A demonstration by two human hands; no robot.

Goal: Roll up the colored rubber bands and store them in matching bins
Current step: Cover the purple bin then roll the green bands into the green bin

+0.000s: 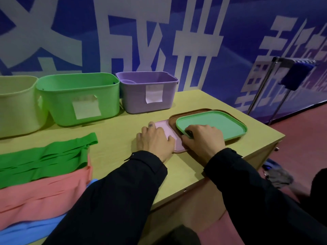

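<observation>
Black sleeves fill the near edge of the view, both arms reaching forward over the light wooden worktop. On it, the left hand lies flat, fingers straight and slightly spread, pressing on a pink lid that pokes out from under a stack of lids. Just beside it, the right hand curls its fingers over the near rim of the green lid, which sits on top of a brown lid; the fingertips are tucked under the rim, so how much they grip cannot be told. At the left of the worktop lies a pile of flat, unrolled rubber bands: green bands on top, pink bands beneath them, and blue bands at the bottom. Along the back stand three bins in a row, touching or nearly so: a yellow bin at the left, a green bin with a paper label, and a purple bin also labelled. Behind them hangs a blue banner with large white characters.
</observation>
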